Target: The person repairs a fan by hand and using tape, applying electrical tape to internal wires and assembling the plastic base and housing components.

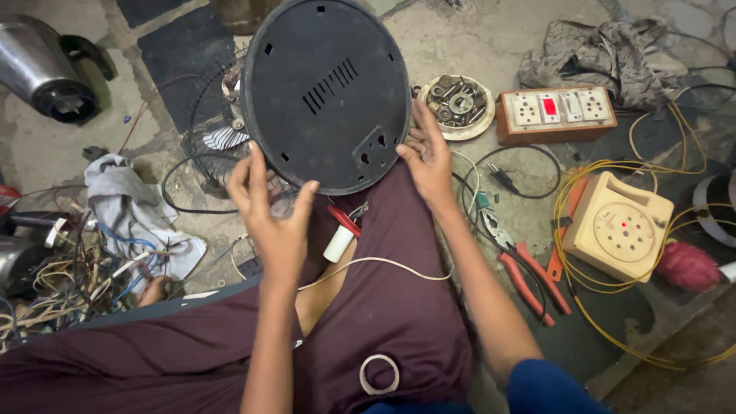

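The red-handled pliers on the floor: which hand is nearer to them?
Right. The right hand grips the round black base plate's right edge, just above and left of the red-handled pliers. The left hand holds the plate's lower left edge, farther off.

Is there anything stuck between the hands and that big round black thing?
No, nothing is in between. The left hand and the right hand both touch the rim of the round black cover directly, one on each lower side. The white cylinder and white wire lie lower, on the lap.
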